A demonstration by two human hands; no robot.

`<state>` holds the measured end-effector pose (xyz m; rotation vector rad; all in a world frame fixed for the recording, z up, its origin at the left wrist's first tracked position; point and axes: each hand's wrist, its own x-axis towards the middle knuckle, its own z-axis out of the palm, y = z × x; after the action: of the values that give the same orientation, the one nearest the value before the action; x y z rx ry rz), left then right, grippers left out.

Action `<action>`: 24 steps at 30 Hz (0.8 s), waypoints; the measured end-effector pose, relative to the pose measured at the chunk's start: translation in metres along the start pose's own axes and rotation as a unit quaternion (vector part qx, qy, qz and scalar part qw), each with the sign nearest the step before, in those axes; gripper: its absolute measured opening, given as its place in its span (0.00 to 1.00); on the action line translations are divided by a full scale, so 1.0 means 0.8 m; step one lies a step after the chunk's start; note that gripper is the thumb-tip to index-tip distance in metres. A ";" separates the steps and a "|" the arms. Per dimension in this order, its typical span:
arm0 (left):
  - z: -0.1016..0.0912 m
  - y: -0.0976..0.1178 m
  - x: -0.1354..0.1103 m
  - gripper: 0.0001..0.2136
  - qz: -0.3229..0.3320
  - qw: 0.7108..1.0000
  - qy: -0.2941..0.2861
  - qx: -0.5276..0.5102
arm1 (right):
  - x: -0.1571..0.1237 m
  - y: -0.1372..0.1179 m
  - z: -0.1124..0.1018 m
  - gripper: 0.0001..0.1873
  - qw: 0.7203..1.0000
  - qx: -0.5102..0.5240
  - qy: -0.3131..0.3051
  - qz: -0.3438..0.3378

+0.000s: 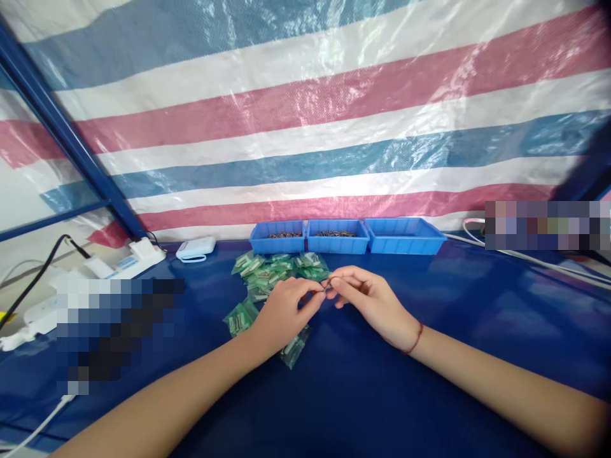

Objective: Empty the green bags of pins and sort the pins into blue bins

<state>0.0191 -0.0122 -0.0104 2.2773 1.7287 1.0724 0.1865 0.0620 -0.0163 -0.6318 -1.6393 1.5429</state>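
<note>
My left hand [286, 312] and my right hand [370, 304] meet above the middle of the table. Both are closed in a pinch, fingertips nearly touching, on a small thin piece [327, 284] that looks like metal. The fingers hide most of it, so its exact kind cannot be made out. Beneath and behind my left hand lies a pile of small green-tinted clear plastic bags [262, 275] with metal pins or screws inside. One more bag [293, 350] pokes out below my left wrist.
Along the back stand a left blue bin [277, 246] and a middle blue bin [337, 245], both holding small metal parts, and a right blue bin [405, 245]. A light-blue power bank [195, 249], a power strip [138, 261] and cables are at left. White cables [539, 257] run at right.
</note>
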 end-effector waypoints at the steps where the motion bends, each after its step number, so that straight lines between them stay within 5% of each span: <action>1: -0.001 0.000 0.001 0.07 0.000 1.000 0.000 0.003 | -0.001 0.000 0.001 0.16 1.000 -0.007 0.010 -0.014; 6: -0.003 0.000 0.050 0.07 -0.017 0.998 0.049 0.046 | 0.000 0.000 0.003 0.21 0.995 0.027 0.097 -0.012; 11: 0.012 -0.004 0.153 0.08 -0.007 0.994 0.074 0.086 | 0.001 0.003 -0.002 0.18 0.998 -0.024 0.053 -0.007; 13: 0.016 -0.009 0.172 0.09 -0.009 0.993 0.067 0.099 | -0.003 0.004 -0.004 0.13 0.996 -0.087 0.028 -0.024; 16: 0.007 -0.021 0.153 0.13 -0.003 0.993 0.046 0.112 | -0.012 0.000 -0.003 0.08 0.961 -0.249 -0.049 -0.105; 20: -0.023 -0.039 0.082 0.10 0.019 0.992 -0.020 0.121 | -0.017 -0.006 0.008 0.20 0.854 -0.426 -0.181 -0.237; 24: -0.036 -0.049 0.042 0.10 0.035 0.991 -0.027 0.130 | -0.003 -0.003 0.025 0.27 0.787 -0.507 -0.218 -0.276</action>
<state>-0.0256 0.0213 0.0087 2.5093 1.8788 0.8304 0.1722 0.0478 -0.0138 -0.2329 -2.6978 0.2719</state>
